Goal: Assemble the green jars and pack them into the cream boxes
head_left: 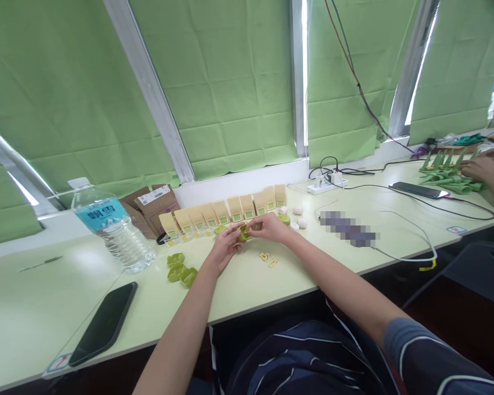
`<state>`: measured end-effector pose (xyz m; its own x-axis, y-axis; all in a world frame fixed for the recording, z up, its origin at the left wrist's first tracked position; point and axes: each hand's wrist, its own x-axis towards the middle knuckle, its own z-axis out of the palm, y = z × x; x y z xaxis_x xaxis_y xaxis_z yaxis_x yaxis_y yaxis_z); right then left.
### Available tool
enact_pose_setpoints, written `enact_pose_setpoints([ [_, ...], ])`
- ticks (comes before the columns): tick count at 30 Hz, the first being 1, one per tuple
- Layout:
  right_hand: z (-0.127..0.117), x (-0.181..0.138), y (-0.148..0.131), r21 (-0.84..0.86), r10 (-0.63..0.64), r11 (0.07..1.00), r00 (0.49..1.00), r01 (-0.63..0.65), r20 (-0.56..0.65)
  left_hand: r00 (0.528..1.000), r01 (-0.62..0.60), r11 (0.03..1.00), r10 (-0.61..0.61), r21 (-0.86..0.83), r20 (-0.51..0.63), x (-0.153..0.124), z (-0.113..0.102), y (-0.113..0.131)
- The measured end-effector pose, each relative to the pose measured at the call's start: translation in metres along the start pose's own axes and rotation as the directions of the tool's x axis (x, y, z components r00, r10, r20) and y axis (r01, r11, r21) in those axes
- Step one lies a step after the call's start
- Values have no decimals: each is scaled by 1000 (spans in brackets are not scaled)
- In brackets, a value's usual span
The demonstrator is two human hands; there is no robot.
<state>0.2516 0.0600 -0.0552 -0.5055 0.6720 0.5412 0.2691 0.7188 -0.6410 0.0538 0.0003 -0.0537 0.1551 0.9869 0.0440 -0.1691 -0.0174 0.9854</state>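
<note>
My left hand (226, 245) is closed around the left side of a small green plastic piece (244, 232), which looks like a hollow shell. From the other side, my right hand (267, 226) pinches at the same piece; whether something small is between its fingertips is hidden. Just below on the table lie a few thin yellow rings (267, 259). Several similar green shells (181, 269) sit to the left of my left forearm. Behind my hands, another green piece (284, 219) lies near several small whitish round pieces (298, 216).
A row of tan cards (214, 214) stands along the back. Left are a water bottle (115, 230), a cardboard box (150, 211) and a black phone (104, 323). A power strip (327, 186) and cables lie behind right. Another person's hands (488, 164) work at green cones (448, 175) far right.
</note>
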Motion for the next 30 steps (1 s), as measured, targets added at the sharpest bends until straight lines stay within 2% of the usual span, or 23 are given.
enact_pose_setpoints([
  [16,-3,-2,0,67,2,998,999,-5,50,998,-8,999,5,51,60,-3,2,-1],
  [23,-5,-3,-4,47,10,999,997,-14,73,996,-28,996,21,82,92,-3,0,-2],
  [30,-4,-3,-5,22,5,1000,996,-7,90,997,-28,997,23,75,74,-5,2,-1],
])
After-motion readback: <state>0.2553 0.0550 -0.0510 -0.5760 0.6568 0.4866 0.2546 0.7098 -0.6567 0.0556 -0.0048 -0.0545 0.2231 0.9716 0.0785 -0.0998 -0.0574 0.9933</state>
